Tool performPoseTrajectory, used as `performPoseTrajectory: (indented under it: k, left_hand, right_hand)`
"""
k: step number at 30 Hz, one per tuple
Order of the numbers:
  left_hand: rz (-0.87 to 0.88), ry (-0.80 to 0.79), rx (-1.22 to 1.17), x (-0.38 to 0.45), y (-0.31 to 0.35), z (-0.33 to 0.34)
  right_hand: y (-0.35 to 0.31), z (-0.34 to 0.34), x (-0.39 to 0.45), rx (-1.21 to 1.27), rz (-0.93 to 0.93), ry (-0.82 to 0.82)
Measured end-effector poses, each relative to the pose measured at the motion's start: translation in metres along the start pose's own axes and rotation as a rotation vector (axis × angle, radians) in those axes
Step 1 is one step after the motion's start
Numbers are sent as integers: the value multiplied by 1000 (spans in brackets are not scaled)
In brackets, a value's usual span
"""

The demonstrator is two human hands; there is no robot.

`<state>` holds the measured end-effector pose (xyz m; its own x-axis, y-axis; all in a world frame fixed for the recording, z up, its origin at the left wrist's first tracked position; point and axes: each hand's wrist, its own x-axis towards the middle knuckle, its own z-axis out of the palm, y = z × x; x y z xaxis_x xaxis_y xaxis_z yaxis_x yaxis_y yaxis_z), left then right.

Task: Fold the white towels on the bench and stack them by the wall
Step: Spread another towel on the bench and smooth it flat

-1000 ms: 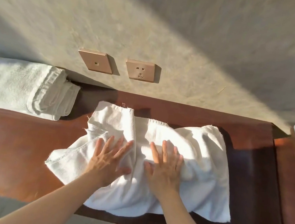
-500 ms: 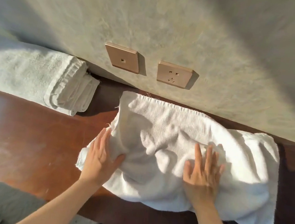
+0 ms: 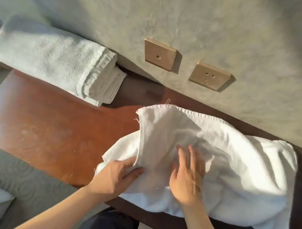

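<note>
A crumpled white towel (image 3: 226, 160) lies across the reddish-brown wooden bench (image 3: 51, 125), its far hem near the wall. My left hand (image 3: 118, 176) grips the towel's near-left edge, its fingers tucked under a lifted fold. My right hand (image 3: 188, 175) lies flat on the middle of the towel, fingers straight and spread. A stack of folded white towels (image 3: 52, 61) rests at the bench's far left against the wall.
Two tan wall plates, a plain one (image 3: 160, 54) and a socket (image 3: 210, 76), sit on the grey plaster wall just above the bench. Pale patterned floor (image 3: 13, 177) shows at lower left. My dark trousers (image 3: 114, 227) are at the bottom.
The view has swung right and tilted. My left hand went from flat on the towel to gripping its left edge under a fold. My right hand stays flat on the towel.
</note>
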<state>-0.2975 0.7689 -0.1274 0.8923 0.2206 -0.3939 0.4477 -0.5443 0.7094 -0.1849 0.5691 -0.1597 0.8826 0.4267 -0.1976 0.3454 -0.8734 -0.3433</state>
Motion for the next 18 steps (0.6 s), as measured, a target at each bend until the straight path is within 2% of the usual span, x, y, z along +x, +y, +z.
performPoseTrajectory:
  k: [2, 4, 5, 7, 9, 10, 12, 13, 15, 16, 18]
  left_hand:
    - [-223, -127, 99, -6, -7, 13]
    - [-400, -269, 6, -16, -23, 20]
    - [-392, -310, -24, -22, -29, 20]
    - [-213, -282, 81, -34, -42, 19]
    - [-23, -222, 98, -40, -48, 21]
    - [-29, -241, -7, -43, -47, 23]
    - [-152, -302, -263, -46, -36, 24]
    - [-213, -315, -321, -47, -34, 26]
    - [-321, -295, -275, -50, -32, 32]
    - [-369, -267, -221, -51, -33, 35]
    - [-404, -168, -255, -54, -39, 41]
  right_hand:
    - [-24, -2, 6, 189, -106, 22]
    - [-47, 0, 9, 309, -129, 17]
    - [-58, 1, 11, 335, -146, 2]
    - [-79, 4, 14, 352, -164, -107]
    - [-95, 11, 19, 244, -168, -226]
    - [-103, 14, 22, 156, -196, -221]
    - [-119, 21, 31, 14, -307, -169]
    - [-127, 25, 38, -23, -384, -195]
    - [-144, 35, 52, -53, -539, -364]
    - [-152, 39, 60, -108, -579, -457]
    - [-162, 47, 76, -266, -611, -540]
